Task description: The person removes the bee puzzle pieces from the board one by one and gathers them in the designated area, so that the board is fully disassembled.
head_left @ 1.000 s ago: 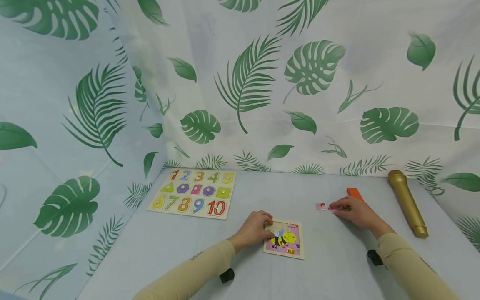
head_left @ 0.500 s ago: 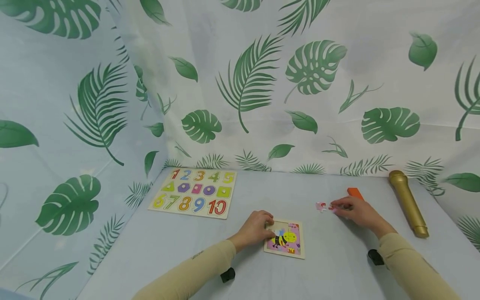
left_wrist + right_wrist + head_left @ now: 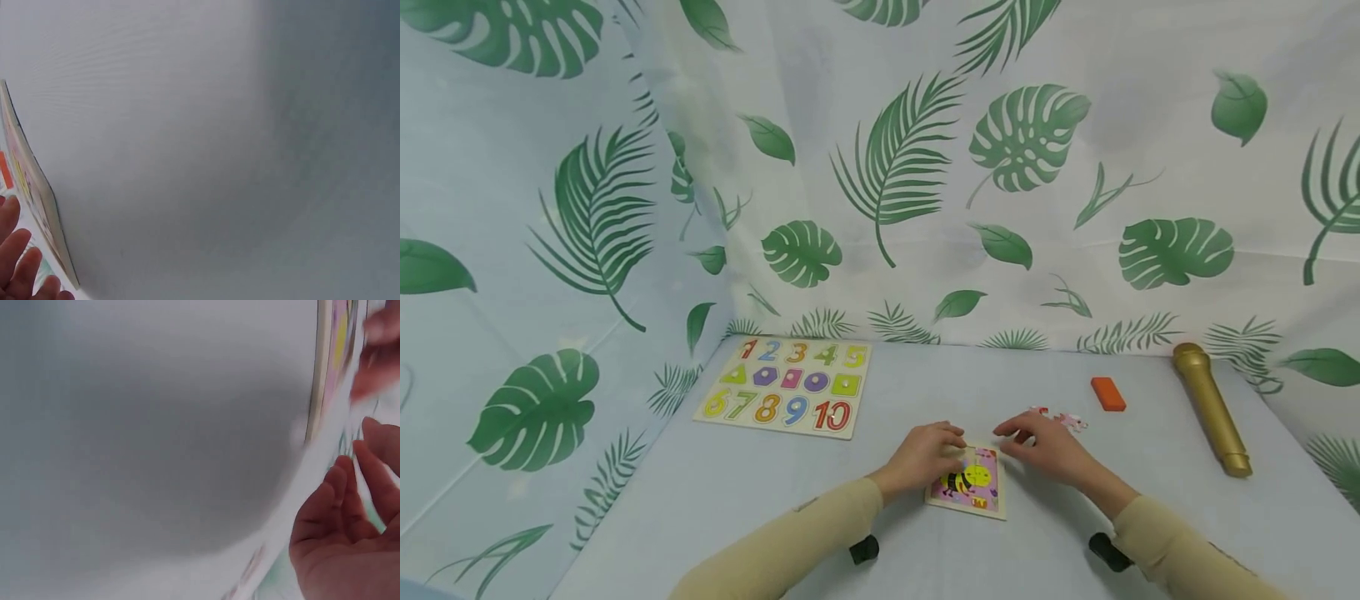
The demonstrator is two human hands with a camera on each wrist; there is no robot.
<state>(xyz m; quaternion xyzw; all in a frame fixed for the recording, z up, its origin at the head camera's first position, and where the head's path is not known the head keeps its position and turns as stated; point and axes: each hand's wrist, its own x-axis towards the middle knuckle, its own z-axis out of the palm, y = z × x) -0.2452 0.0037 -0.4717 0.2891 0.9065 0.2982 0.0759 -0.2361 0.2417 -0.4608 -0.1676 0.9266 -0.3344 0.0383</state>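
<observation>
A small wooden bee jigsaw puzzle (image 3: 977, 487) lies flat on the table. Over its upper left corner rests my left hand (image 3: 921, 457), whose fingers hide that part of the frame. The puzzle's edge (image 3: 47, 212) shows beside the fingers in the left wrist view. My right hand (image 3: 1051, 450) hovers just off the puzzle's upper right corner, its fingers loosely bent. No object shows between thumb and fingers of the right hand (image 3: 350, 519) in the right wrist view. Loose pink puzzle pieces (image 3: 1070, 422) lie behind it, partly covered by the hand.
A wooden number-and-shape board (image 3: 786, 387) lies at the back left. An orange block (image 3: 1108, 394) and a gold toy microphone (image 3: 1213, 412) sit at the right. Behind the table hangs a leaf-patterned cloth (image 3: 895, 250).
My right hand has left the loose pink pieces and moved left to the puzzle, uncovering the orange block. My left hand has shifted slightly right over the puzzle's corner.
</observation>
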